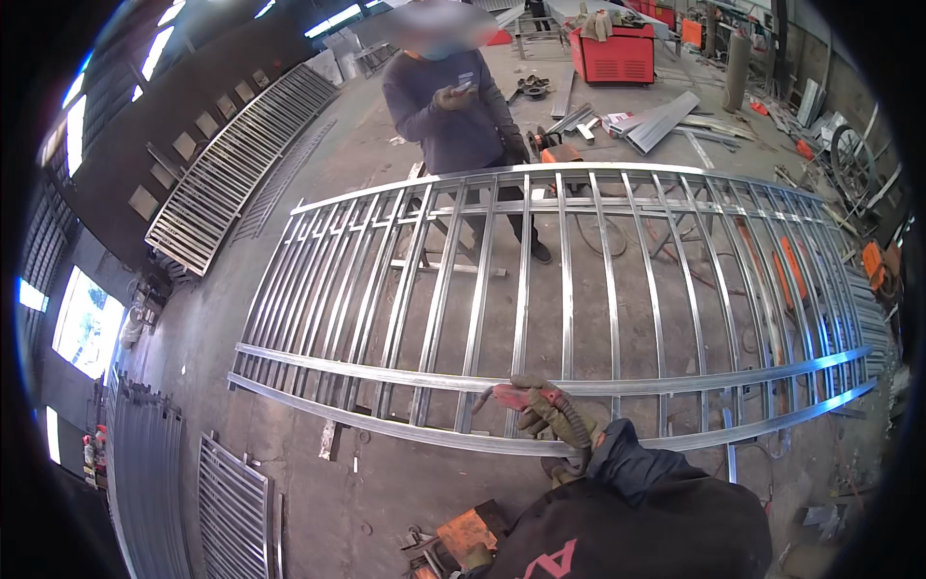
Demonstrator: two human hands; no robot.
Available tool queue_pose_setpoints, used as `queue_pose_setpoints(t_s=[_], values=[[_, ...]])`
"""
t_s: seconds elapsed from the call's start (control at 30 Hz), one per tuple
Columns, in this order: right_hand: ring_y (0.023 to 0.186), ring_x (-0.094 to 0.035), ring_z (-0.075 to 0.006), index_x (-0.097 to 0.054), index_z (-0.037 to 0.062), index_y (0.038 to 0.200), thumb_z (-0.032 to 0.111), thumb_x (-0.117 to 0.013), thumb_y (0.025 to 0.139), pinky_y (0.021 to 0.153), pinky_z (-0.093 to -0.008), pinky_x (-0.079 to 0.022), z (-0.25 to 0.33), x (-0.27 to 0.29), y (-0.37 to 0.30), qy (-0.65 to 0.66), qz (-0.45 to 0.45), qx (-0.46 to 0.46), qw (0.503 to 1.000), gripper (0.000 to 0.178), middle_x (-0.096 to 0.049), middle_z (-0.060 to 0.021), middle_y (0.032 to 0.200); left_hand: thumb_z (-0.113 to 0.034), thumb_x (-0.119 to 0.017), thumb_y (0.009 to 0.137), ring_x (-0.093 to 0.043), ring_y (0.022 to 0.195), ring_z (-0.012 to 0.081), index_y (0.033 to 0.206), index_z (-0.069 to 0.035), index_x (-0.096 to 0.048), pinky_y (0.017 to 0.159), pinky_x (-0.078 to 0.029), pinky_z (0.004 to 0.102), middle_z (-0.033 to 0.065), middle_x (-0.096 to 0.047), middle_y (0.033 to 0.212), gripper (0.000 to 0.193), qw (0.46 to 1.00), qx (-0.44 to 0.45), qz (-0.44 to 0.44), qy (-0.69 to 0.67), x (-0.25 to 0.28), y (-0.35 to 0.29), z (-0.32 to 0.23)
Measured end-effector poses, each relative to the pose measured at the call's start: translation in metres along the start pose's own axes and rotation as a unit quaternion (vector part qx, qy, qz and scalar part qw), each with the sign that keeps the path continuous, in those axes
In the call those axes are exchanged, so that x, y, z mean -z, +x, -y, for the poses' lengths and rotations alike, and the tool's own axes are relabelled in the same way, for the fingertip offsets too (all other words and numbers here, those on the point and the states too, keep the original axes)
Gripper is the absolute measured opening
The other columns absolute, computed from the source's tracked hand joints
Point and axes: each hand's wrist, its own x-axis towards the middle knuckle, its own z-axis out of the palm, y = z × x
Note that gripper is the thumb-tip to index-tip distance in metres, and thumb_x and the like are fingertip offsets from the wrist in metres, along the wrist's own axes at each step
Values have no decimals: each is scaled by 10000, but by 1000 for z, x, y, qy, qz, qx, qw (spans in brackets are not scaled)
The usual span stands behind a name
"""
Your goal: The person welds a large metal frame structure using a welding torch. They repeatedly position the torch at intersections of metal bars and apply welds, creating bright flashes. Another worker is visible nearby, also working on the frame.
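My right hand (pixel 552 417), in a drab olive work glove, is closed around the red handle of a welding torch (pixel 516 396). The torch's bent neck points left, and a ribbed cable sleeve curves down behind the glove. Both are over the two near rails of a long silver metal railing panel (pixel 521 318) with many upright bars. At the lower edge, a greenish patch beside an orange box-like thing (pixel 471 531) may be my left hand (pixel 477 557); its fingers are hidden. My dark sleeve and jacket fill the lower right.
Across the panel stands a co-worker (pixel 449 106) in gloves, holding a small device. Another railing (pixel 236 164) leans at the far left, and a smaller one (pixel 234 507) lies lower left. Behind are a red machine (pixel 612 58) and loose metal profiles (pixel 651 124). Cables cross the floor.
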Motion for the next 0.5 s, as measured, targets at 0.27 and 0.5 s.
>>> queue_pose_setpoints(t_s=[0.27, 0.5], values=[[968, -738, -146, -514, 143, 1647, 512, -552, 1169, 816, -319, -619, -16, 27, 4, 8, 7, -18, 1000, 605, -717, -100, 1283, -415, -840, 940, -699, 1183, 480, 1143, -31, -743, 969, -569, 571, 284, -742, 1205, 445, 1000, -19, 5, 10, -3, 2, -11], [888, -689, -120, -515, 132, 1646, 492, -537, 1181, 799, -324, -611, -8, 30, 21, 61, 14, -30, 998, 589, -735, -102, 1233, -388, -816, 970, -703, 1144, 488, 1150, -22, -739, 953, -560, 581, 301, -734, 1202, 415, 999, 1, 51, 12, 7, 9, -13]])
